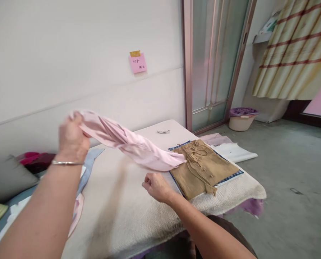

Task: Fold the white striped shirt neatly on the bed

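Raised at the left, my left hand point(73, 135) grips one end of a pale pink cloth point(138, 145). The cloth stretches in the air across the table, and its other end reaches the edge of a folded brown garment point(195, 169) with drawstrings. Blue checked fabric shows from beneath that garment. My right hand point(158, 187) is curled into a loose fist just left of the brown garment and below the pink cloth, apart from it. Nothing shows in its fingers. A metal bangle point(68, 163) circles my left wrist.
The table point(109, 219) has a cream cover. Small thread snips or similar tool point(163, 132) lie at its back. More fabric is piled at the left, with a light blue piece point(91, 167). White cloth point(234, 152) and a bin point(242, 120) are on the floor at right.
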A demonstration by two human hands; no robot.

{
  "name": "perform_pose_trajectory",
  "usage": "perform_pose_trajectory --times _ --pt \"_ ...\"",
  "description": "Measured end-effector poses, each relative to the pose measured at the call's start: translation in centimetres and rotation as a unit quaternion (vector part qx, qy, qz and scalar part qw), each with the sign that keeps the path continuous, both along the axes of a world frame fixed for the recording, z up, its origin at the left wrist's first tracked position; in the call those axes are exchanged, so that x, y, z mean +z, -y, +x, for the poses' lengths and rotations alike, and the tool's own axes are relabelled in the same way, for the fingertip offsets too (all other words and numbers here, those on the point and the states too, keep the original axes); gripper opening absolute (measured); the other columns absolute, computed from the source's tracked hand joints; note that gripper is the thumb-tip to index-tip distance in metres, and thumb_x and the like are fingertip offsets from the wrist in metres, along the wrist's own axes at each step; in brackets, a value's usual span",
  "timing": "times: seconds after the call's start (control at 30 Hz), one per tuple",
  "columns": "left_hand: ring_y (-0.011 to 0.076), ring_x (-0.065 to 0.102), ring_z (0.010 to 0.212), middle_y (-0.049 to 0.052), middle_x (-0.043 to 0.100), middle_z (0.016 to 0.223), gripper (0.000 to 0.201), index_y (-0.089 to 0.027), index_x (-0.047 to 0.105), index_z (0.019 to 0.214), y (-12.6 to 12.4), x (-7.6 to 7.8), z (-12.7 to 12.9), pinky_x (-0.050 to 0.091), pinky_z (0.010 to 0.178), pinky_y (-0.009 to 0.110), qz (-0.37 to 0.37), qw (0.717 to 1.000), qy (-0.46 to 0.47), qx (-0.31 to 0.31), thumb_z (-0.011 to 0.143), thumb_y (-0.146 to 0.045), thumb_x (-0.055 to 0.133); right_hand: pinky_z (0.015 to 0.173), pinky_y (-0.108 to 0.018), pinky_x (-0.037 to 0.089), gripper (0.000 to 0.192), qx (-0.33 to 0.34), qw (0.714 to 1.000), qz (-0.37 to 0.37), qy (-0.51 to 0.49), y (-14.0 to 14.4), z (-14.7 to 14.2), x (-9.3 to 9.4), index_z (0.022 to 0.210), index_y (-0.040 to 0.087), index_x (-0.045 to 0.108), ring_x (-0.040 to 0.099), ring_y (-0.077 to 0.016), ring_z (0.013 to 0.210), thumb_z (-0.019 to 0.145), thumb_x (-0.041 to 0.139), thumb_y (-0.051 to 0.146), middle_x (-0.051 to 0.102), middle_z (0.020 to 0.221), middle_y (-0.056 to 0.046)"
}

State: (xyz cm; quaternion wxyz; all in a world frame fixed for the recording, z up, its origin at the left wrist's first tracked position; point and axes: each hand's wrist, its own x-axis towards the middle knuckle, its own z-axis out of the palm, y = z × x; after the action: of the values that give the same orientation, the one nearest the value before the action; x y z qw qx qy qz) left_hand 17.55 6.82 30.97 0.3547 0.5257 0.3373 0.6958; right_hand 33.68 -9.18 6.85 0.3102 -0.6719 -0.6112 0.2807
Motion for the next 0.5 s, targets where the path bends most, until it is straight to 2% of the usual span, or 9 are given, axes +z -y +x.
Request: perform_pose_trajectory --times 0.07,0.1,0.17,0.2,0.23,0.3,0.4,0.47,0.5 --pt "0.0127 0.062 0.09 -0.003 0.063 0.09 0.026 -0.021 0.059 0.088 2.4 3.8 -1.2 0.052 0.087 0.028 0.165 0.979 -0.093 0.078 0.091 -0.046 0.066 0.067 -0.025 0.036 0.015 0.008 1.0 -0.008 0.01 -0.2 -0.3 -0.3 0.094 0.019 0.072 0.066 -0.0169 0.082 0.089 0.064 0.03 0.076 0.092 -0.006" --pt "0.0138 0.063 0.093 -0.002 0.064 0.092 0.031 -0.021 0.062 0.09 3.8 4.3 -2.0 0.051 0.09 0.03 0.214 0.957 -0.146 0.132 0.094 -0.051 0.061 0.067 -0.026 0.036 0.015 0.014 1.0 -0.012 0.015 -0.2 -0.5 -0.5 0.094 0.018 0.073 0.066 -0.0172 0.082 0.089 0.064 0.03 0.076 0.091 -0.007" --pt "0.0168 0.062 0.091 -0.001 0.064 0.09 0.041 -0.019 0.064 0.093 6.1 2.5 -4.3 0.051 0.087 0.033 0.221 0.906 -0.274 0.237 0.099 -0.057 0.051 0.066 -0.026 0.035 0.015 0.025 0.999 -0.021 0.028 -0.3 -0.7 -0.7 0.093 0.019 0.073 0.065 -0.0174 0.081 0.088 0.065 0.03 0.076 0.09 -0.007" --pt "0.0184 0.062 0.085 0.0 0.064 0.085 0.044 -0.017 0.065 0.092 6.8 0.3 -5.8 0.051 0.083 0.034 0.182 0.881 -0.341 0.272 0.099 -0.058 0.049 0.066 -0.026 0.035 0.015 0.03 0.999 -0.025 0.034 -0.2 -0.8 -0.7 0.093 0.019 0.074 0.065 -0.0172 0.081 0.088 0.065 0.03 0.075 0.09 -0.007" --pt "0.0193 0.06 0.08 0.001 0.063 0.08 0.044 -0.017 0.065 0.091 7.3 -2.5 -7.4 0.051 0.08 0.035 0.119 0.867 -0.406 0.264 0.098 -0.057 0.048 0.066 -0.026 0.035 0.016 0.035 0.998 -0.029 0.041 -0.2 -0.8 -0.7 0.093 0.019 0.074 0.065 -0.0171 0.08 0.088 0.064 0.03 0.075 0.09 -0.007" --pt "0.0222 0.062 0.079 0.001 0.065 0.078 0.037 -0.019 0.069 0.094 7.8 -9.3 -11.0 0.051 0.079 0.036 -0.017 0.838 -0.514 0.183 0.092 -0.052 0.052 0.066 -0.027 0.035 0.017 0.039 0.997 -0.036 0.057 -0.1 -0.8 -0.6 0.094 0.019 0.074 0.065 -0.0174 0.081 0.088 0.064 0.031 0.075 0.092 -0.007" --pt "0.0298 0.067 0.097 0.006 0.074 0.09 0.031 -0.022 0.075 0.094 9.7 -19.1 -15.7 0.052 0.089 0.038 -0.189 0.819 -0.539 0.058 0.077 -0.041 0.055 0.066 -0.028 0.034 0.019 0.038 0.994 -0.049 0.084 0.0 -0.7 -0.6 0.095 0.018 0.075 0.066 -0.0187 0.084 0.089 0.063 0.031 0.076 0.093 -0.009" --pt "0.031 0.067 0.101 0.005 0.075 0.09 0.026 -0.026 0.076 0.085 12.6 -22.8 -17.4 0.051 0.092 0.037 -0.248 0.802 -0.542 -0.037 0.074 -0.039 0.058 0.066 -0.028 0.034 0.019 0.039 0.992 -0.055 0.103 -0.1 -0.8 -0.6 0.095 0.018 0.075 0.067 -0.0193 0.086 0.089 0.062 0.031 0.076 0.093 -0.009" --pt "0.0303 0.067 0.097 0.004 0.074 0.086 0.025 -0.026 0.076 0.083 14.3 -23.6 -17.9 0.052 0.088 0.036 -0.271 0.788 -0.545 -0.093 0.076 -0.04 0.057 0.066 -0.028 0.033 0.019 0.04 0.991 -0.057 0.111 -0.2 -0.9 -0.7 0.095 0.018 0.074 0.068 -0.0196 0.086 0.09 0.062 0.032 0.076 0.093 -0.009"
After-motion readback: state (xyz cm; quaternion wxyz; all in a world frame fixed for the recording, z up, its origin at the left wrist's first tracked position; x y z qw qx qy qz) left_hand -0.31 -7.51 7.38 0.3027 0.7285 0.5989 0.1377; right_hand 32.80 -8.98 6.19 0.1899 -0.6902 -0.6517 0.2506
